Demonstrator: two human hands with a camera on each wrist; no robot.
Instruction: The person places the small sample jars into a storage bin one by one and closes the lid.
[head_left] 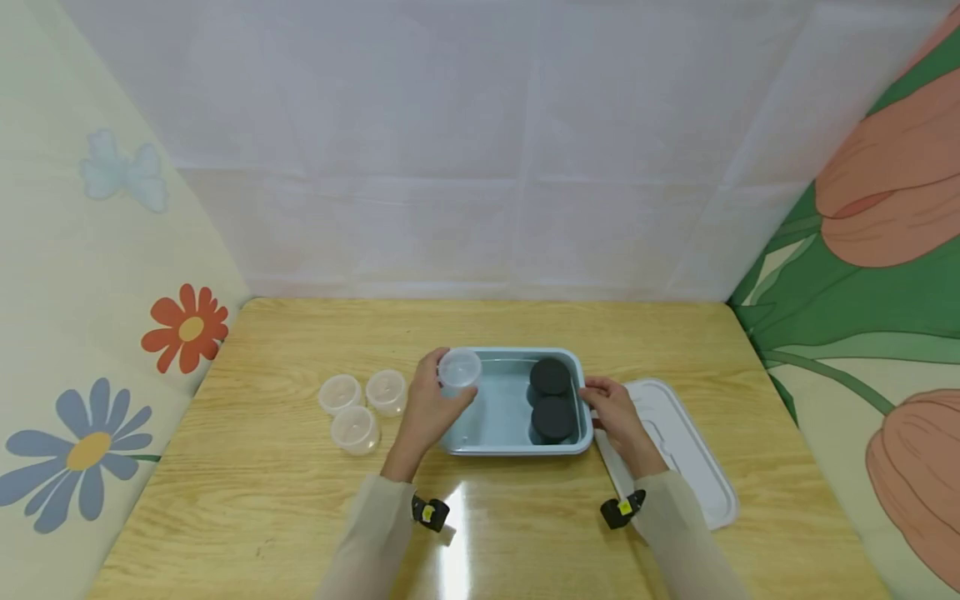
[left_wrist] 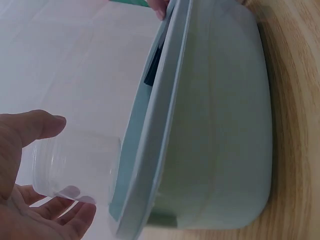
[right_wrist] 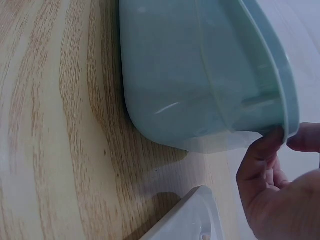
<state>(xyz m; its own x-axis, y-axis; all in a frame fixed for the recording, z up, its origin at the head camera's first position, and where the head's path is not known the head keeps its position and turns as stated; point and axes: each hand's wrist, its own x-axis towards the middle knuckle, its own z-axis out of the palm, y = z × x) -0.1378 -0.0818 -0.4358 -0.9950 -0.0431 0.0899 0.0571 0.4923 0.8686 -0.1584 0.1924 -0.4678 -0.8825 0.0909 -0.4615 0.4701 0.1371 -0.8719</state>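
Note:
My left hand point(head_left: 435, 408) grips a clear plastic cup point(head_left: 460, 371) by its sides, over the left end of a light blue plastic bin point(head_left: 487, 451). In the left wrist view the cup point(left_wrist: 80, 162) sits between thumb and fingers at the height of the bin's rim point(left_wrist: 162, 125). With thumb and fingers, my right hand point(head_left: 617, 415) pinches the bin's right rim; the right wrist view shows this grip on the rim point(right_wrist: 285, 85). Inside the bin, at its right end, stand two black-topped round containers, one at the back point(head_left: 551, 377) and one in front point(head_left: 553, 418).
Three clear cups point(head_left: 356, 430) stand grouped on the wooden table point(head_left: 262, 500) left of the bin. A white lid point(head_left: 693, 458) lies to the right, partly under my right forearm. White cloth point(head_left: 480, 167) hangs behind the table, with flower-printed cloth at both sides.

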